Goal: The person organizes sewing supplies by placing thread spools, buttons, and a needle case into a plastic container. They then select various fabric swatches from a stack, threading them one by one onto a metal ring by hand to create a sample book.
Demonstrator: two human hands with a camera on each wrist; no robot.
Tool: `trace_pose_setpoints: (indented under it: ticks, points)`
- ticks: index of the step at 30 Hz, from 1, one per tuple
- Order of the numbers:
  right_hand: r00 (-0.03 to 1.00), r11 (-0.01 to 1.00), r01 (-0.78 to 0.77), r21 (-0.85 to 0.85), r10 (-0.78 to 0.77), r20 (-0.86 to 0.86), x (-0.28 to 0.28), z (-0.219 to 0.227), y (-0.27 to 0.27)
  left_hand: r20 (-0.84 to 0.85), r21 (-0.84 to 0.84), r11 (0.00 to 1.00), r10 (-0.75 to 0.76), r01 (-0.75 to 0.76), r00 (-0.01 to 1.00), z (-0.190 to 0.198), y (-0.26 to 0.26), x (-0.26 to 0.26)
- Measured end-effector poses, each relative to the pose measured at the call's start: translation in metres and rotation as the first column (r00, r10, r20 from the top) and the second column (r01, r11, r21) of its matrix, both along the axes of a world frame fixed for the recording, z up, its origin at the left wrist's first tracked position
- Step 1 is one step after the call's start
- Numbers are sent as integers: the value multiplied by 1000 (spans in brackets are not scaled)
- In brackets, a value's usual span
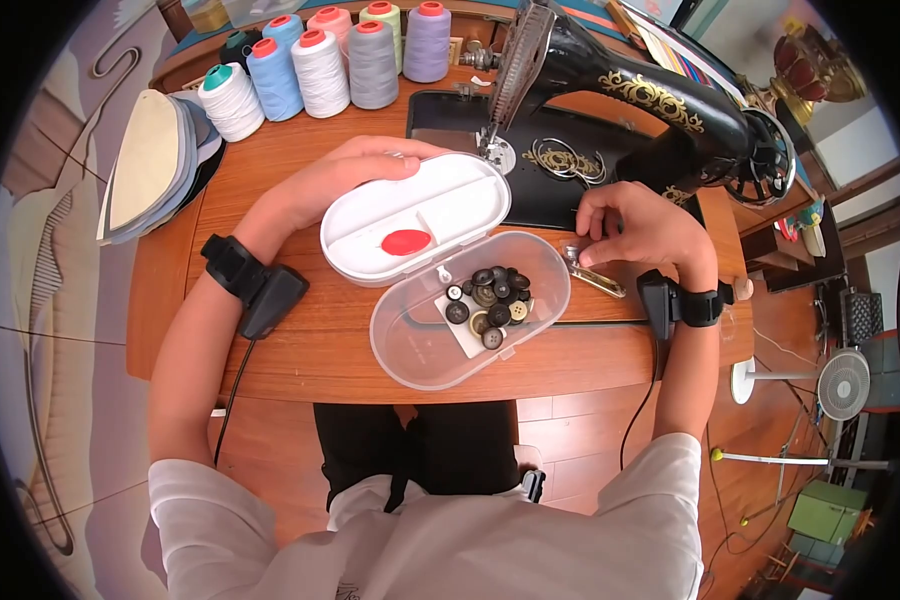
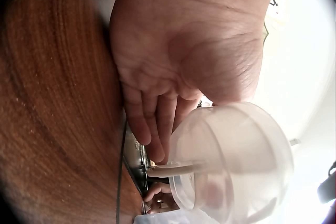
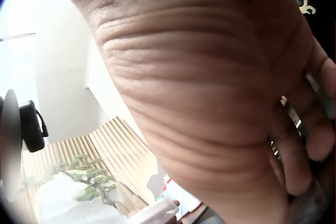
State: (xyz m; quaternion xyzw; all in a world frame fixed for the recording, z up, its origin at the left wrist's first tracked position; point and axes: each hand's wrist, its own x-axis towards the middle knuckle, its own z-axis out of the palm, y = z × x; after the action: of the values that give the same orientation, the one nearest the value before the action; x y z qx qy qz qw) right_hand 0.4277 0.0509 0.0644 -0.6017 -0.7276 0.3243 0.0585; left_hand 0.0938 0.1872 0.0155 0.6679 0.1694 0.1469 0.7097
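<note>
"Where's everything, measured from the clear box (image 1: 415, 345)?"

"Buttons (image 1: 498, 315) lie inside it, heaped partly over a card. The white-lined lid (image 1: 450, 190) stands open at its far left side. My left hand (image 1: 340, 178) has its thumb lapped over that rim, the other fingers behind."

"And your right hand (image 1: 655, 232)?"

"Just right of the box, apart from the left, fingers bent, thumb at a small metal piece (image 1: 598, 276) on the table (image 1: 310, 330). Whether I'm pinching it, I can't tell (my wrist view is mostly palm)."

"How would you handle that well?"

"I'd brace the lid with light pressure; a tug could drag the box and scatter the buttons. On the right I'd come in low, thumb against one long edge, forefinger against the other, and lift only once both pads feel contact. I'd also hold my knuckles clear of the sewing machine (image 1: 650, 90) beyond the box."
</note>
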Motion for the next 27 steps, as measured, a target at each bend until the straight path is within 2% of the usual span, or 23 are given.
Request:
trace_pose_setpoints:
  ticks: [10,16,21,23,26,27]
  points:
    - [1000,1000,-24,5,24,6,-1,-2,0,1,13,1000,6,-6,1000,-1,1,1]
    - [996,1000,1,-8,0,89,-9,4,-3,-10,9,1000,13,-13,1000,2,0,0]
    - [999,992,-42,116,42,3,-6,-2,-3,-13,39,999,23,-22,1000,1,1,-1]
    - [1000,994,-23,106,24,-10,-13,7,-4,-13,38,999,30,-29,999,1,1,0]
    - [997,981,45,187,-32,-72,-18,9,-3,5,39,999,5,-5,1000,-1,-2,2]
    - [979,954,116,276,-62,-195,-20,7,-2,4,56,998,-19,18,1000,-1,-5,4]
